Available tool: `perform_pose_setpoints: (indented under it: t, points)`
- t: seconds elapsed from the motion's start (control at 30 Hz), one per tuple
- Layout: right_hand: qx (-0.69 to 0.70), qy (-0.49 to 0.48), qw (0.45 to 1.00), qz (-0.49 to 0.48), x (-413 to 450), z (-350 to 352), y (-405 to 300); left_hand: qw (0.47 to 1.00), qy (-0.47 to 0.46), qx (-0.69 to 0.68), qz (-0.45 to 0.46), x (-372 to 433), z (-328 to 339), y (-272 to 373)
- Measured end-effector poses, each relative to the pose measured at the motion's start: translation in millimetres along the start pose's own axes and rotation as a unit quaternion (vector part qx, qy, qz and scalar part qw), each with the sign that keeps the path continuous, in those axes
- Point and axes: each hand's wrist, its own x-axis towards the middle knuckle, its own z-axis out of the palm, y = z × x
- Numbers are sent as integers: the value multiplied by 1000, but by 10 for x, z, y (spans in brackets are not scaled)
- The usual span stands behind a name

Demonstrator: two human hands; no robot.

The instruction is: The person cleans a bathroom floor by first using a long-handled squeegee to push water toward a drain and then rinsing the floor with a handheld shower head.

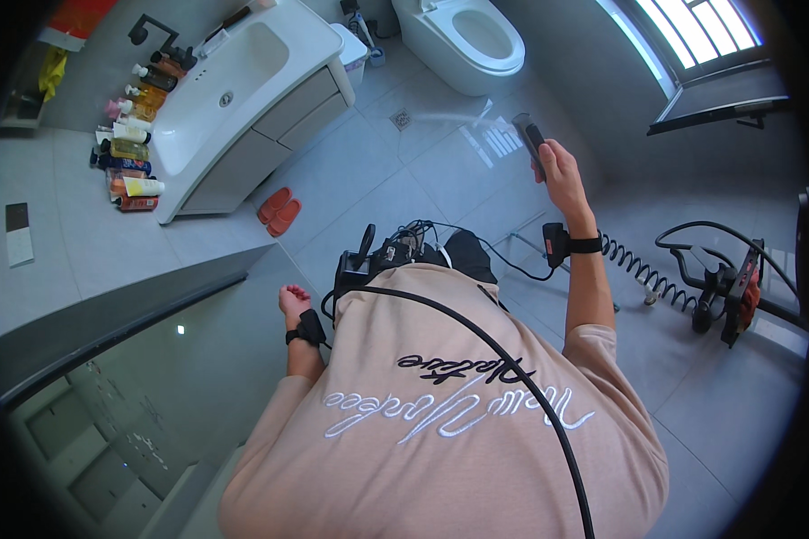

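Note:
My right hand [561, 168] is stretched forward over the tiled floor [371, 182], its fingers wrapped around a dark handheld tool [532, 141] with a translucent grey end. What kind of tool it is cannot be told. A faint pale streak lies on the floor between that end and a square floor drain [400, 120]. My left hand [295, 300] hangs beside my body, fingers curled in, with nothing visible in it. Both wrists wear black straps with small boxes. A coiled black cord [647, 276] runs behind my right forearm.
A white washbasin [226, 81] with many bottles [131, 148] stands at upper left, a toilet [468, 40] ahead. Orange slippers [280, 211] lie by the cabinet. A glass panel [141, 397] is at lower left, a black-and-red stand [735, 290] at right. Cables cross my front.

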Motion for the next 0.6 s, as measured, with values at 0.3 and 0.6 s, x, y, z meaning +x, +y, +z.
perform_pose_setpoints:
  t: [0.3, 0.6]
  points:
    - [22, -26, 999, -1, 26, 10, -23, 1000, -13, -5, -8, 159, -46, 39]
    - [-38, -34, 999, 0, 101, 86, -109, 999, -9, -18, -28, 253, -320, -61]
